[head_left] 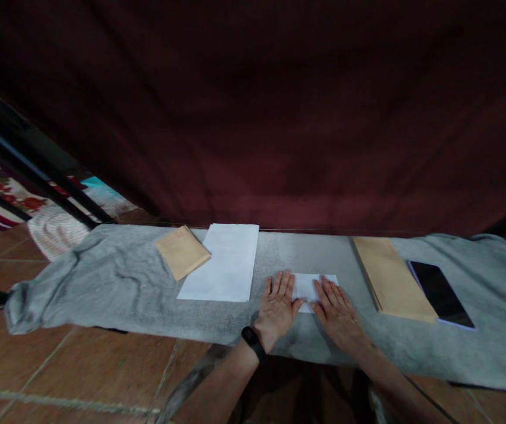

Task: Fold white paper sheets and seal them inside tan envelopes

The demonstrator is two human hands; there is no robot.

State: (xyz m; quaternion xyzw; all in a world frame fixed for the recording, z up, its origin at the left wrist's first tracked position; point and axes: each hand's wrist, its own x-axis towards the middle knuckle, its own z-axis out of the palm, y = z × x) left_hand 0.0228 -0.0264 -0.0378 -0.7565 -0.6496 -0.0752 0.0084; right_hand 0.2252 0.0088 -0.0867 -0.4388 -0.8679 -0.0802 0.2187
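Observation:
A small white piece of paper (pixel 306 285), seemingly folded, lies on the grey cloth in front of me. My left hand (pixel 278 303) rests flat over its left edge, fingers stretched out and pointing away from me. Across its right part lies my right hand (pixel 337 309), also flat with fingers extended. Both thumbs reach inward over the near part of the paper, hiding some of it. To the left of my hands is a stack of larger white sheets (pixel 230 265).
Small brown envelopes (pixel 182 252) overlap the white stack's left side. At right lie a stack of long brown envelopes (pixel 396 280) and a dark-screened phone (pixel 442 293). The grey cloth (pixel 115 282) covers a long narrow surface. Behind hangs a dark red curtain (pixel 306 129); tiled floor (pixel 98 365) shows below.

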